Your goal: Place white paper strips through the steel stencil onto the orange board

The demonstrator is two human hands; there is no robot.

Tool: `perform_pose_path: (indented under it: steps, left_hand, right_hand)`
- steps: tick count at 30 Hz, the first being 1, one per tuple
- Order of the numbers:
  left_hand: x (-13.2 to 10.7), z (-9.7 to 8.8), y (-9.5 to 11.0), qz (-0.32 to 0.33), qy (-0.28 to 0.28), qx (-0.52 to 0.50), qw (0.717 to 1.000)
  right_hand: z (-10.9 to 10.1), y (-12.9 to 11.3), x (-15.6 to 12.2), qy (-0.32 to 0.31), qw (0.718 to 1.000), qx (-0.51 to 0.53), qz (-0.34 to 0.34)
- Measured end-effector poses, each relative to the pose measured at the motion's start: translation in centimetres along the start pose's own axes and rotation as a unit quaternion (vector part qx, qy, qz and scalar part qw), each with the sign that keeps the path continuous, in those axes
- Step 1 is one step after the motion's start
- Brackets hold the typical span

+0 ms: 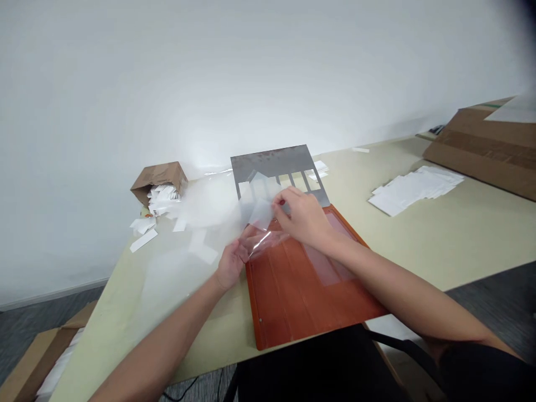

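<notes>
Nearest, an orange-brown board [288, 301] lies at the front edge of the tabletop [481, 245], and over its upper left part the left hand [233, 263] has its fingers curled on clear plastic film [264, 241], while the right hand [302, 216] pinches the film between thumb and forefinger. Just beyond them, a grey plate [272, 162] with rectangular cutouts adjoins the board's far edge, with white sheets [414, 188] spread well to its right. Near the wall [259, 72], a small cardboard box [161, 174] spills white slips [164, 196] at left.
</notes>
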State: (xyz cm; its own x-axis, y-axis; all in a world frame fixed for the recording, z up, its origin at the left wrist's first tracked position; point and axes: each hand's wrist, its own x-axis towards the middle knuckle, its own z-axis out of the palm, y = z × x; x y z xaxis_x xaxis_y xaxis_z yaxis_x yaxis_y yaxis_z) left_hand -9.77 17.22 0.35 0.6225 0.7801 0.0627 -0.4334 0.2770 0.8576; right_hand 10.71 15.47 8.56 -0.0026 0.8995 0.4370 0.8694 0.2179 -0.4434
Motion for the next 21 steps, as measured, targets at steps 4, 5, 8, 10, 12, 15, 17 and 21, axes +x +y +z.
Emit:
perform_pose_path:
  steps: [4, 5, 8, 10, 12, 15, 17, 21]
  left_hand:
    - [-0.1, -0.4, 0.2, -0.02, -0.031, -0.023, 0.999]
    - [-0.1, -0.6, 0.3, -0.027, -0.041, -0.032, 0.998]
    - [0.1, -1.1, 1.0, -0.07, -0.077, -0.063, 0.993]
    - [0.3, -1.6, 1.7, -0.114, -0.106, -0.086, 0.984]
    - [0.4, -2.3, 2.2, -0.161, -0.134, -0.108, 0.972]
    - [0.5, -3.3, 2.4, -0.216, -0.169, -0.137, 0.952]
    - [0.5, -3.8, 2.3, -0.248, -0.19, -0.148, 0.938]
    - [0.3, -4.3, 2.2, -0.29, -0.224, -0.163, 0.916]
  right_hand:
    - [-0.4, 2.9, 1.4, 0.023, 0.997, 0.038, 0.066]
    - [-0.4, 3.5, 1.6, 0.02, 0.995, 0.044, 0.083]
    - [-0.6, 4.5, 1.7, -0.036, 0.989, 0.036, 0.135]
    - [-0.5, 4.7, 1.4, -0.088, 0.984, 0.023, 0.154]
    - [-0.3, 4.8, 1.0, -0.128, 0.98, 0.016, 0.154]
    - [0.4, 5.0, 0.4, -0.17, 0.975, 0.004, 0.145]
    - [0.8, 5.1, 0.3, -0.19, 0.972, -0.008, 0.139]
    - [1.4, 5.2, 0.2, -0.21, 0.968, -0.038, 0.13]
